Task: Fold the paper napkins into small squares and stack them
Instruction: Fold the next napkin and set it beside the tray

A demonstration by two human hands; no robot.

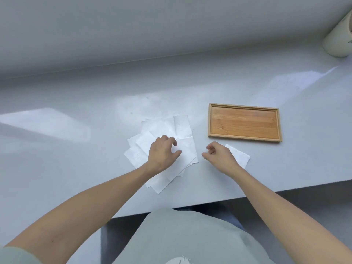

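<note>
A loose pile of several unfolded white paper napkins (177,130) lies fanned out on the grey table, a little left of centre. My left hand (163,153) rests on top of the pile with its fingers spread and curved, pressing on the sheets. My right hand (219,154) hovers just right of the pile, fingers loosely curled, holding nothing. Partly hidden under my right hand and wrist, one folded white napkin (240,156) lies on the table below the tray.
An empty wooden tray (209,121) sits to the right of the pile. A pale cylindrical roll or pot (339,35) stands at the far right top corner. The table's front edge (247,195) runs diagonally close to my body. A wall rises behind.
</note>
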